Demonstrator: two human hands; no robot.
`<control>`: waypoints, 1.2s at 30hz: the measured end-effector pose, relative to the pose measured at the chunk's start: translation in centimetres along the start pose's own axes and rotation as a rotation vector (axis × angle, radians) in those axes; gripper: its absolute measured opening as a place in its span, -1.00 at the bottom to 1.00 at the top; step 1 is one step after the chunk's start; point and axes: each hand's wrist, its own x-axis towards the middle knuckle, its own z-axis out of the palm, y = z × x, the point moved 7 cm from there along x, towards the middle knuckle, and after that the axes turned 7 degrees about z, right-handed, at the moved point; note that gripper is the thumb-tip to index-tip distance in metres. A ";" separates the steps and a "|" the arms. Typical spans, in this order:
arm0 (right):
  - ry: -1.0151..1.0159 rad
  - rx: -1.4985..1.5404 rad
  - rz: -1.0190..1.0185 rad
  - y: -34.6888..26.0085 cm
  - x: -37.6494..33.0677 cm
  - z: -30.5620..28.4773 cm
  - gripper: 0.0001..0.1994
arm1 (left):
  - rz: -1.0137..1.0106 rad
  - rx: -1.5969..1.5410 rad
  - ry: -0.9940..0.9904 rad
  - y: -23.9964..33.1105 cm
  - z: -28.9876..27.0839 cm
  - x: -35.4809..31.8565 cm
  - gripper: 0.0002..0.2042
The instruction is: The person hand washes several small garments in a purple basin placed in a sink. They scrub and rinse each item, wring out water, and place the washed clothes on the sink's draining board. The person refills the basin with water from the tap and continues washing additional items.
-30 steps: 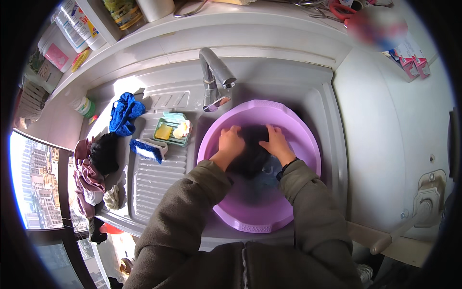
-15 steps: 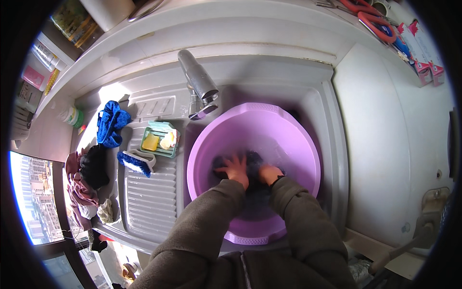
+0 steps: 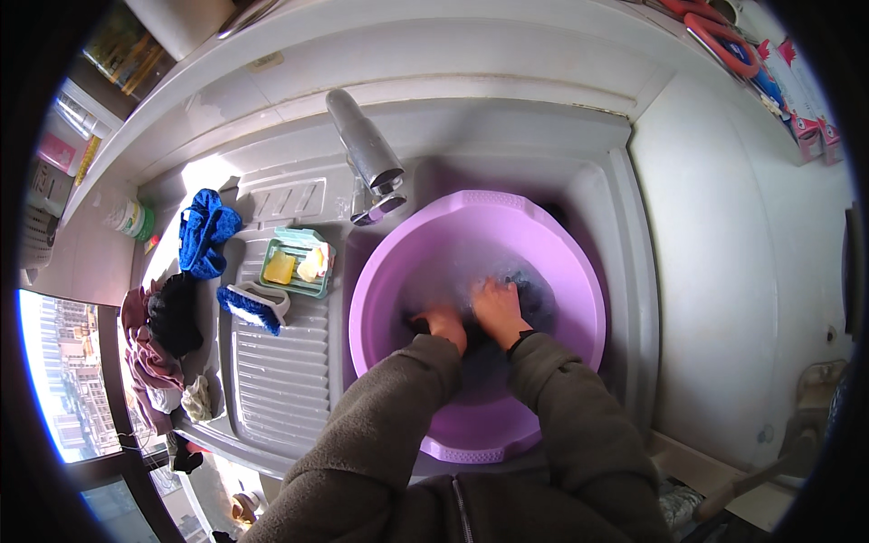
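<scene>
A purple basin (image 3: pixel 380 262) stands in the grey sink and holds cloudy water. Dark cloth (image 3: pixel 538 303) lies soaked in it, bulging at the surface to the right of my hands. My right hand (image 3: pixel 498 309) is closed on this cloth, knuckles above the water. Lower and to the left, my left hand (image 3: pixel 442 328) dips into the water; its fingers are hidden beneath the murky surface. Both forearms reach in over the near rim, in dark brown fleece sleeves.
A chrome faucet (image 3: pixel 367 149) leans over the basin's far left. On the ribbed drainboard (image 3: pixel 281 371) sit a green soap dish (image 3: pixel 312 282) with soap pieces, a blue-bristled brush (image 3: pixel 251 308) and a blue cloth (image 3: pixel 206 233). Piled clothes (image 3: pixel 149 353) lie at the left edge.
My left hand, spread flat before, has sunk deeper into the water. The right hand has risen and shifted up-left, and the dark cloth now shows on its right.
</scene>
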 end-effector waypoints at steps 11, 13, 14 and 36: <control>-0.274 0.354 0.283 0.3 0.6 1.0 -0.56 | -0.042 -2.275 -0.045 -2.7 2.9 6.5 -0.38; -0.269 0.502 0.119 -1.2 0.7 -0.6 -0.61 | -0.109 -2.237 -0.076 -3.3 1.4 5.1 -0.31; -0.218 0.543 0.054 -1.6 0.7 -1.8 -0.66 | -0.128 -2.239 -0.100 -3.5 0.6 4.2 -0.28; 0.268 0.466 0.208 2.8 1.5 -4.8 -0.83 | 0.068 -1.296 0.437 -6.4 -10.4 -5.5 -0.56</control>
